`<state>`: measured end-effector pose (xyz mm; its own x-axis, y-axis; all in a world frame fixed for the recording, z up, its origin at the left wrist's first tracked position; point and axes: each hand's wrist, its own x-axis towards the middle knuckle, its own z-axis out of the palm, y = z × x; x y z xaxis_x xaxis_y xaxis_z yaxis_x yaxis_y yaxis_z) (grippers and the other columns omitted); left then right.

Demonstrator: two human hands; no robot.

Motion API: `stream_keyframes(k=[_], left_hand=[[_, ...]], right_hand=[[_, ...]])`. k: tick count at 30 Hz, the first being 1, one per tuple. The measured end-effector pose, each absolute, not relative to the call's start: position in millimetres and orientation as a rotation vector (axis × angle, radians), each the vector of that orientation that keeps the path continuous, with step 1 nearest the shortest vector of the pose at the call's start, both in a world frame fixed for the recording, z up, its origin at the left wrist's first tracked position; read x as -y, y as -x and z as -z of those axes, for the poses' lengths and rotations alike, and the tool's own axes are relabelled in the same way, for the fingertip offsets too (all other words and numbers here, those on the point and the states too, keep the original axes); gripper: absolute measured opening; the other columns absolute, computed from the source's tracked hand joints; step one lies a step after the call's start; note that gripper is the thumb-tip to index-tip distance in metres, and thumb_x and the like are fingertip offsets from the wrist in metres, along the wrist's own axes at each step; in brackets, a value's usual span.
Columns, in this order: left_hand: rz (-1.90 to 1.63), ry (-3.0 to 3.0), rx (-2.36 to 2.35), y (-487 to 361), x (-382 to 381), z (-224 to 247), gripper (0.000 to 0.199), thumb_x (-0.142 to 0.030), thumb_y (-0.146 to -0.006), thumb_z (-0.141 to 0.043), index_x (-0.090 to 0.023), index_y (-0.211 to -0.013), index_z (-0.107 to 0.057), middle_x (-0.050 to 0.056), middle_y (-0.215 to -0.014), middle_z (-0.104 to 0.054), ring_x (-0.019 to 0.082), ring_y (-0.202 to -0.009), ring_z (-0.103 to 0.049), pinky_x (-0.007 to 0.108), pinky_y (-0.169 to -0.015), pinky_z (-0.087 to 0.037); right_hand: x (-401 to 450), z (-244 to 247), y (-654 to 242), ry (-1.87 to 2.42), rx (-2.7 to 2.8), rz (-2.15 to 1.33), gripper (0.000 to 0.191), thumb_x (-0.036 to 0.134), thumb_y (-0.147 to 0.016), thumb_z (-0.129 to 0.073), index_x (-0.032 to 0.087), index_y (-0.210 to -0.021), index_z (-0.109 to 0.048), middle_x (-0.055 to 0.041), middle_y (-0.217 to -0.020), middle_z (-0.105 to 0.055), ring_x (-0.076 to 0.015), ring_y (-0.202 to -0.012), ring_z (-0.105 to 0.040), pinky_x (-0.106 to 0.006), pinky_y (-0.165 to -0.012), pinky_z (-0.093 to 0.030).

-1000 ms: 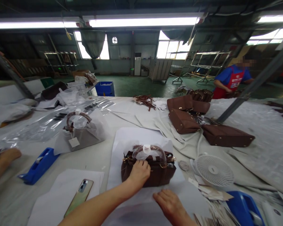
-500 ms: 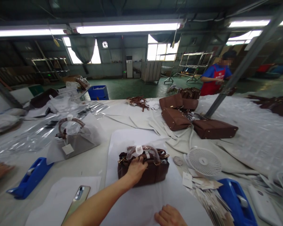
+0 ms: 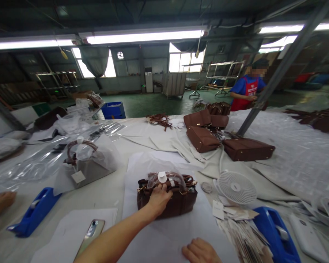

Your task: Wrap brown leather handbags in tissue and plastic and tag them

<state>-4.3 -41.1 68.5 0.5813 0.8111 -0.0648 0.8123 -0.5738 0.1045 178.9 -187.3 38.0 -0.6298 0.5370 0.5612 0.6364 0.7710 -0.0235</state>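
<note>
A dark brown handbag stands upright on a white sheet, its handles wrapped in clear film with a round white piece at the top. My left hand reaches in from the lower left, its fingers bent over the bag's upper front edge below the handles. Near the bottom edge, my right hand rests on the sheet in front of the bag with its fingers curled together; anything between them is hidden. Thin translucent wrapping lies behind the bag.
Another person's hand is at the left edge beside a blue tape dispenser. A wrapped bag and a phone are nearby. Right stand a white fan, tags, another dispenser and brown bags.
My left hand's fingers have shifted slightly at the bag's top. The translucent wrapping behind the bag stands up more. The other person's hand at the left has moved slightly.
</note>
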Motion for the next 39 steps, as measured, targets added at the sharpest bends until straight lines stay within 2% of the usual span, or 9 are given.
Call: stream_keyframes(k=[8,13,16,18,21,24,28,35,39], left_hand=[[-0.126,-2.553,-1.357,24.4,40.9,-90.8,0.026,-0.03,-0.095,-0.039,-0.02,-0.103,-0.062,0.008,-0.102,-0.062,0.021,-0.096,-0.058,0.033,-0.087,-0.048],[-0.609,-2.277,-1.652,32.8,93.4,-93.6,0.077,-0.065,-0.079,-0.057,-0.019,-0.138,-0.04,0.013,-0.128,-0.054,0.03,-0.117,-0.05,0.045,-0.101,-0.042],[-0.583,-2.292,-1.784,24.1,128.7,-72.1,0.105,-0.055,-0.065,-0.075,-0.02,-0.149,-0.021,0.019,-0.139,-0.045,0.039,-0.125,-0.043,0.056,-0.105,-0.036],[-0.386,-2.269,-1.834,22.9,139.0,-58.9,0.096,-0.03,-0.071,-0.071,-0.021,-0.15,-0.017,0.019,-0.137,-0.048,0.036,-0.119,-0.051,0.051,-0.099,-0.043],[-0.159,-2.176,-1.738,43.7,130.3,-55.9,0.065,-0.007,-0.079,-0.049,-0.023,-0.141,-0.04,0.01,-0.115,-0.064,0.024,-0.098,-0.063,0.033,-0.082,-0.05],[-0.164,-2.172,-1.621,88.1,103.0,-72.9,0.036,-0.008,-0.086,-0.041,-0.027,-0.107,-0.063,0.002,-0.093,-0.069,0.019,-0.09,-0.065,0.026,-0.077,-0.048],[-0.184,-2.173,-1.761,135.6,69.4,-98.5,0.026,-0.014,-0.091,-0.04,-0.024,-0.089,-0.064,0.002,-0.085,-0.068,0.019,-0.084,-0.065,0.028,-0.073,-0.047],[-1.048,-2.517,-1.711,79.8,100.2,-83.0,0.033,-0.013,-0.093,-0.038,-0.023,-0.114,-0.061,0.009,-0.103,-0.068,0.019,-0.096,-0.062,0.036,-0.092,-0.049],[-0.908,-2.768,-1.261,32.8,101.6,-55.9,0.04,-0.022,-0.095,-0.038,-0.02,-0.133,-0.049,0.01,-0.132,-0.059,0.022,-0.122,-0.053,0.043,-0.108,-0.041]], right_hand=[[94.4,-73.8,-160.9,1.031,2.371,0.326,0.024,0.004,-0.092,-0.043,0.016,-0.098,-0.063,-0.0025,-0.073,-0.061,-0.0151,-0.066,-0.054,-0.028,-0.063,-0.04],[58.4,-79.2,-158.8,1.008,2.419,0.392,0.019,0.008,-0.092,-0.047,0.017,-0.096,-0.064,-0.0011,-0.071,-0.06,-0.0146,-0.064,-0.053,-0.028,-0.061,-0.038],[50.1,-80.2,-157.1,0.937,2.441,0.403,0.02,0.01,-0.095,-0.045,0.017,-0.095,-0.063,-0.0004,-0.069,-0.058,-0.0143,-0.062,-0.052,-0.028,-0.059,-0.036],[47.5,-81.8,-156.3,0.904,2.455,0.393,0.02,0.013,-0.097,-0.044,0.017,-0.094,-0.063,0.0001,-0.067,-0.058,-0.0134,-0.06,-0.051,-0.028,-0.058,-0.035],[43.7,-84.3,-159.3,0.898,2.463,0.361,0.019,0.019,-0.098,-0.045,0.017,-0.094,-0.063,0.0008,-0.066,-0.058,-0.012,-0.059,-0.052,-0.027,-0.057,-0.034],[37.4,-82.6,-169.8,0.905,2.417,0.341,0.018,0.024,-0.098,-0.048,0.015,-0.096,-0.064,0.0004,-0.066,-0.06,-0.0114,-0.06,-0.054,-0.026,-0.06,-0.037],[28.7,-72.4,-189.6,0.96,2.326,0.38,0.02,0.024,-0.097,-0.049,0.016,-0.093,-0.066,-0.0019,-0.067,-0.062,-0.0131,-0.061,-0.055,-0.028,-0.063,-0.039],[28.2,-60.2,-195.5,1.111,2.185,0.287,0.017,0.026,-0.095,-0.053,0.016,-0.092,-0.066,-0.0043,-0.075,-0.068,-0.0159,-0.069,-0.06,-0.03,-0.071,-0.042],[27.6,-61.5,-190.8,1.15,2.174,0.336,0.019,0.027,-0.095,-0.053,0.015,-0.088,-0.065,-0.0043,-0.07,-0.068,-0.0159,-0.065,-0.06,-0.03,-0.067,-0.042]])
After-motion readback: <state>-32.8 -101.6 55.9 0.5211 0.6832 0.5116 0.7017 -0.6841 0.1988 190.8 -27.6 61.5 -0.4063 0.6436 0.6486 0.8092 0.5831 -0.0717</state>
